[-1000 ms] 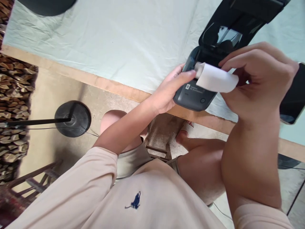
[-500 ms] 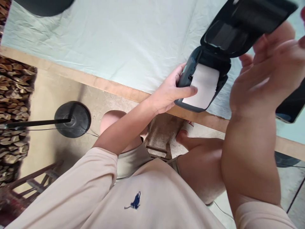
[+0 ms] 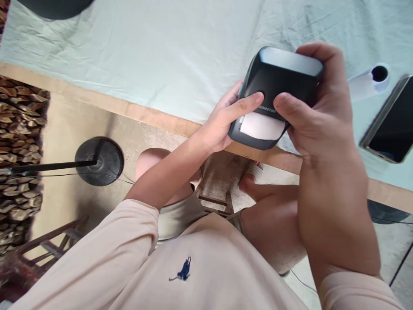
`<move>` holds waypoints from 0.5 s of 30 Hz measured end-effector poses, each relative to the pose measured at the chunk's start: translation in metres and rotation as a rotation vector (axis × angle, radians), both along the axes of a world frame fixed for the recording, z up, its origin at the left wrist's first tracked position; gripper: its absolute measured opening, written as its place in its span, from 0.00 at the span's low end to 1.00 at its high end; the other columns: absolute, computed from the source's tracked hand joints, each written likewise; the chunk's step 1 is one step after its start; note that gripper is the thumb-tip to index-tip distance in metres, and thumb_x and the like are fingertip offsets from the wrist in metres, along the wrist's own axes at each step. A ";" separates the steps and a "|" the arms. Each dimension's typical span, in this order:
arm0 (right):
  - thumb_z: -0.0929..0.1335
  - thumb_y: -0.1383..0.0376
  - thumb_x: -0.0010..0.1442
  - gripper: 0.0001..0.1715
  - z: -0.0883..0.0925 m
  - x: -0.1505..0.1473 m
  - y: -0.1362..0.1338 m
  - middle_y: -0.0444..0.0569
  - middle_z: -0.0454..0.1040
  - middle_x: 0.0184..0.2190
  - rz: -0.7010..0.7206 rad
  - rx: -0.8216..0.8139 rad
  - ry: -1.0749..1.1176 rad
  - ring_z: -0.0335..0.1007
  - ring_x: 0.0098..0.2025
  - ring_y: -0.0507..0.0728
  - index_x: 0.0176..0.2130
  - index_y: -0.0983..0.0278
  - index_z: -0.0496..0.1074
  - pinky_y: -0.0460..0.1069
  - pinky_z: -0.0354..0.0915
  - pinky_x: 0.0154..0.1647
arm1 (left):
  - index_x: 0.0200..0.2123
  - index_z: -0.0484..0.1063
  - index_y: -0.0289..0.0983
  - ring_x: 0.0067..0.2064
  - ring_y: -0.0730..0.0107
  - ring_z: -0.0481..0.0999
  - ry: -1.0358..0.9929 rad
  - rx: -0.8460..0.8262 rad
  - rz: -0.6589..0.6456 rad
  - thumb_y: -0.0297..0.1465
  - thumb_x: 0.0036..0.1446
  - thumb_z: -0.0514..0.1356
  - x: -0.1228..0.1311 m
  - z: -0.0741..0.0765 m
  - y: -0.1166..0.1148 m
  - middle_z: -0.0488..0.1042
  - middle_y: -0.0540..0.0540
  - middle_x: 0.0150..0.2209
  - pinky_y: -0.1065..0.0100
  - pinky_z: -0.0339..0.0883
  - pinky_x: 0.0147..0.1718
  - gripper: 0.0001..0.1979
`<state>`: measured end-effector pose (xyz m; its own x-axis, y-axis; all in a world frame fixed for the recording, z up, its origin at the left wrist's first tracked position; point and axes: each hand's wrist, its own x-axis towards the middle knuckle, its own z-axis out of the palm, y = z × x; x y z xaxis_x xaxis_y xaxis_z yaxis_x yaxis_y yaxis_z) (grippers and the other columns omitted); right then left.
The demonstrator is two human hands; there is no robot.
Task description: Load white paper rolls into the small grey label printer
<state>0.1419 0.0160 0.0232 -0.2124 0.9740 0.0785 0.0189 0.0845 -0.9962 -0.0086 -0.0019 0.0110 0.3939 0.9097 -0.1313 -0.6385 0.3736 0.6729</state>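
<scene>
Both hands grip a dark label printer (image 3: 284, 82) above the table's near edge. Its lid lies down over the body, and a strip of white label paper (image 3: 263, 126) sticks out at the front. My left hand (image 3: 227, 118) wraps the printer's left side, its thumb pressed on the lid. On the right side, my right hand (image 3: 325, 99) curls round the printer with its thumb on the lid near the printed lettering. The fingers under and behind the printer are partly hidden.
A smartphone (image 3: 392, 122) and a white roll with a dark hollow core (image 3: 371, 82) lie on the cloth-covered table (image 3: 145, 56) at right. A round black stand base (image 3: 99, 161) is on the floor at left, near a wooden stool (image 3: 48, 249) and stacked firewood (image 3: 17, 150).
The printer's lid, raised before, has swung down over the paper compartment. My right hand has moved left and closed round the printer. The white roll has come into view.
</scene>
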 end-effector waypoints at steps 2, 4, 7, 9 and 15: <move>0.75 0.55 0.42 0.38 0.000 0.001 0.001 0.42 0.64 0.37 -0.005 -0.016 -0.021 0.62 0.34 0.44 0.49 0.58 0.59 0.43 0.64 0.34 | 0.38 0.69 0.39 0.34 0.75 0.76 -0.016 0.012 -0.022 0.31 0.58 0.56 0.000 0.000 0.002 0.73 0.52 0.29 0.75 0.66 0.32 0.05; 0.74 0.54 0.45 0.37 -0.001 0.005 0.002 0.42 0.65 0.39 -0.019 0.001 -0.043 0.64 0.37 0.45 0.51 0.57 0.59 0.44 0.66 0.38 | 0.39 0.70 0.40 0.38 0.73 0.78 -0.038 0.011 -0.049 0.35 0.62 0.51 0.000 0.000 0.004 0.73 0.51 0.27 0.75 0.68 0.35 0.10; 0.71 0.53 0.50 0.31 -0.003 0.012 0.005 0.43 0.65 0.49 -0.071 0.163 -0.070 0.65 0.52 0.48 0.52 0.55 0.63 0.48 0.66 0.55 | 0.40 0.72 0.39 0.44 0.71 0.77 -0.029 -0.064 -0.076 0.42 0.65 0.41 -0.002 -0.002 0.008 0.74 0.49 0.24 0.72 0.70 0.45 0.23; 0.70 0.53 0.52 0.29 -0.001 0.016 0.005 0.41 0.63 0.54 -0.024 0.235 -0.072 0.60 0.60 0.49 0.53 0.52 0.64 0.49 0.62 0.63 | 0.37 0.73 0.38 0.46 0.71 0.77 0.006 -0.151 -0.051 0.44 0.64 0.43 -0.003 -0.005 0.010 0.75 0.48 0.24 0.72 0.69 0.50 0.23; 0.76 0.57 0.42 0.50 0.013 0.026 -0.001 0.36 0.53 0.62 0.213 0.179 -0.299 0.54 0.65 0.52 0.59 0.40 0.53 0.52 0.61 0.67 | 0.32 0.71 0.39 0.48 0.71 0.76 -0.012 -0.170 -0.022 0.41 0.63 0.48 -0.005 -0.009 0.011 0.76 0.49 0.26 0.72 0.70 0.51 0.17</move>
